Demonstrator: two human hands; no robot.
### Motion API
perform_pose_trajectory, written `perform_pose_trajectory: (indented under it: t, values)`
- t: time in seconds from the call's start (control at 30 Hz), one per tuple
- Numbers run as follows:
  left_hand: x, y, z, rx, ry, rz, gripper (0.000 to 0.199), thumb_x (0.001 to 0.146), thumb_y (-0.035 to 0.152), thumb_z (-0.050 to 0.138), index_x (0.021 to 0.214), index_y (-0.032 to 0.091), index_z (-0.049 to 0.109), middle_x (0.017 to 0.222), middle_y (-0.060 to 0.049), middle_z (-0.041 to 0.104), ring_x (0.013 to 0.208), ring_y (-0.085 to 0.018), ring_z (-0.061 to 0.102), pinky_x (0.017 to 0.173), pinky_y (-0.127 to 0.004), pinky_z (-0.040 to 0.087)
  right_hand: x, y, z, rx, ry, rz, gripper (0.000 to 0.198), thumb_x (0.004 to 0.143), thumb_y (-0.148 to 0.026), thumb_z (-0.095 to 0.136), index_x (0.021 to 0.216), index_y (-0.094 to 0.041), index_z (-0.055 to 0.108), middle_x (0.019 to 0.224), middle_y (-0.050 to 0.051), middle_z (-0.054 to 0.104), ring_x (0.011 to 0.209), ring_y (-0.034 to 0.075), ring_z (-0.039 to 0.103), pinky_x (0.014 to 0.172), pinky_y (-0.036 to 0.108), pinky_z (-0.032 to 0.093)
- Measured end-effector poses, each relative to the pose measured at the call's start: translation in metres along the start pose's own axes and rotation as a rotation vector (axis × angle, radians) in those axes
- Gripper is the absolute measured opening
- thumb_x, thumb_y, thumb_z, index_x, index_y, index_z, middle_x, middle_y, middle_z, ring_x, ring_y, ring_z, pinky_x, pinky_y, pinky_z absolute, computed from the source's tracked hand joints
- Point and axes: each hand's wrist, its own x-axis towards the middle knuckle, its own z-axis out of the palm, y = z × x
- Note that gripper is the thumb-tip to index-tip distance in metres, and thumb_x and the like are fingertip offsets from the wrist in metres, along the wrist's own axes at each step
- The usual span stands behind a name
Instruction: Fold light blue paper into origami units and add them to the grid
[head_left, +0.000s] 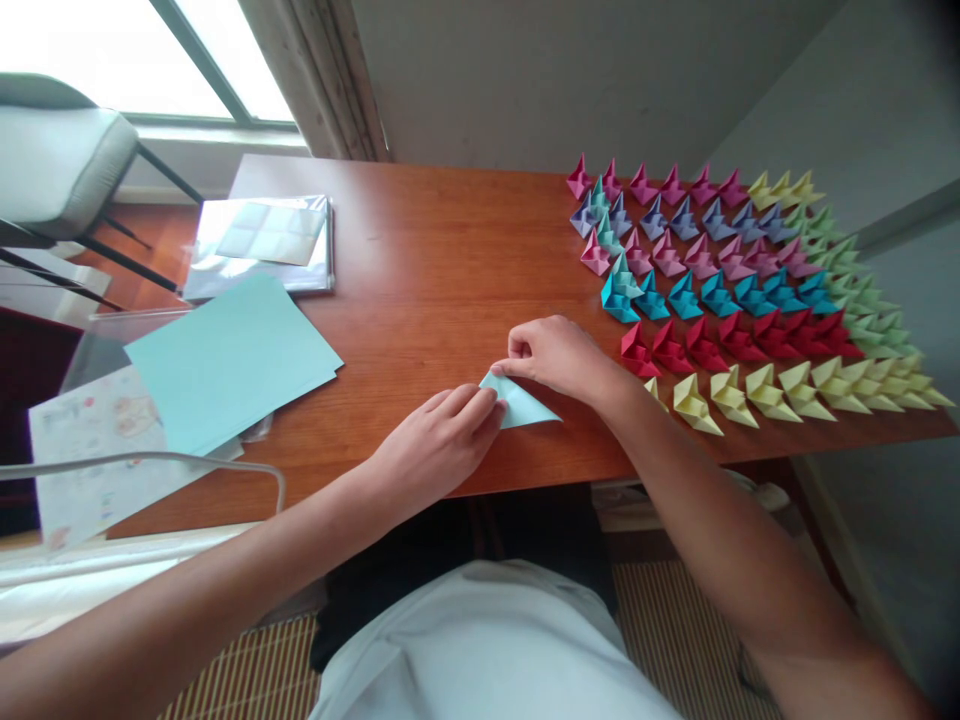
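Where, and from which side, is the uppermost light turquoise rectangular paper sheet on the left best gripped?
Probably by its right corner, with a flat pinch from the right: the sheet lies flat, and that corner extends over the brown wooden table, nearest the left hand.

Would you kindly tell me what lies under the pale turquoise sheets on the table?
A printed white sheet and some clear plastic stick out from under the turquoise sheets; anything else beneath is covered and cannot be seen.

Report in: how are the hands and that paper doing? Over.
Left hand on folded blue paper, right hand at its upper corner. Paper near front edge of table. Right forearm partly hides one yellow piece.
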Motion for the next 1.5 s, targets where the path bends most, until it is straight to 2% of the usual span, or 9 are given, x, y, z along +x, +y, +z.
perform_pose_trajectory:
  t: [0.2, 0.57, 0.73, 0.87, 1.07, 1.3, 1.4, 1.5]
  values:
    - [-0.002, -0.002, 0.000, -0.036, -0.010, 0.007, 0.038, 0.098, 0.009, 0.038, 0.132, 0.008, 0.056, 0.118, -0.013, 0.064, 0.104, -0.025, 0.062, 0.086, -0.037, 0.054, -0.001, 0.000, 0.001, 0.007, 0.008, -0.005, 0.026, 0.083, -0.046, 0.070, 0.074, -0.022, 0.070, 0.076, 0.001, 0.073, 0.071, 0.016, 0.062, 0.060, 0.027, 0.033]
    - [-0.003, 0.000, 0.003, -0.015, 0.049, 0.008, 0.034, 0.099, 0.009, 0.039, 0.127, 0.008, 0.059, 0.117, -0.013, 0.065, 0.103, -0.023, 0.063, 0.082, -0.035, 0.054, -0.001, 0.001, 0.001, 0.002, 0.013, -0.022, 0.027, 0.084, -0.047, 0.070, 0.075, -0.022, 0.069, 0.077, 0.001, 0.072, 0.071, 0.015, 0.061, 0.060, 0.026, 0.032]
    - [-0.003, 0.001, 0.002, -0.033, 0.031, 0.001, 0.034, 0.099, 0.009, 0.038, 0.128, 0.008, 0.058, 0.118, -0.015, 0.064, 0.104, -0.024, 0.062, 0.082, -0.036, 0.054, -0.001, 0.001, 0.001, 0.005, 0.002, -0.032, 0.027, 0.084, -0.047, 0.070, 0.076, -0.021, 0.070, 0.078, 0.001, 0.073, 0.072, 0.015, 0.062, 0.061, 0.026, 0.035]
    - [-0.002, 0.001, 0.002, -0.020, 0.025, 0.003, 0.035, 0.100, 0.010, 0.038, 0.127, 0.007, 0.058, 0.116, -0.015, 0.065, 0.103, -0.024, 0.063, 0.081, -0.036, 0.055, -0.001, 0.002, -0.004, -0.019, -0.042, -0.046, 0.027, 0.083, -0.046, 0.072, 0.073, -0.021, 0.070, 0.076, 0.001, 0.072, 0.070, 0.015, 0.062, 0.060, 0.026, 0.034]
    - [-0.002, 0.001, 0.002, -0.027, -0.004, 0.003, 0.035, 0.100, 0.010, 0.037, 0.128, 0.008, 0.058, 0.117, -0.015, 0.064, 0.104, -0.024, 0.062, 0.083, -0.037, 0.055, -0.013, 0.013, -0.018, -0.190, -0.210, 0.010, 0.031, 0.078, -0.049, 0.076, 0.064, -0.022, 0.070, 0.066, 0.002, 0.068, 0.060, 0.016, 0.057, 0.053, 0.029, 0.028]
    - [-0.004, 0.001, 0.007, -0.030, 0.028, 0.003, 0.038, 0.098, 0.009, 0.039, 0.132, 0.006, 0.056, 0.120, -0.016, 0.063, 0.107, -0.025, 0.062, 0.086, -0.036, 0.055, -0.038, 0.012, -0.035, -0.357, -0.358, 0.086, 0.026, 0.071, -0.037, 0.085, 0.060, -0.021, 0.069, 0.066, 0.004, 0.068, 0.060, 0.018, 0.060, 0.051, 0.029, 0.029]
    - [-0.005, 0.001, 0.006, -0.043, 0.013, -0.009, 0.040, 0.097, 0.008, 0.040, 0.135, 0.007, 0.054, 0.124, -0.016, 0.062, 0.110, -0.025, 0.060, 0.092, -0.037, 0.054, -0.045, 0.006, -0.038, -0.377, -0.364, 0.107, 0.018, 0.070, -0.027, 0.085, 0.065, -0.022, 0.069, 0.071, 0.004, 0.070, 0.062, 0.019, 0.062, 0.051, 0.029, 0.029]
    - [-0.007, 0.004, 0.002, -0.081, -0.016, -0.046, 0.043, 0.096, 0.008, 0.041, 0.138, 0.007, 0.052, 0.127, -0.015, 0.061, 0.113, -0.026, 0.059, 0.096, -0.039, 0.054, -0.053, 0.002, -0.033, -0.258, -0.299, 0.047, 0.018, 0.079, -0.032, 0.079, 0.069, -0.023, 0.067, 0.076, 0.003, 0.072, 0.067, 0.019, 0.064, 0.054, 0.029, 0.032]
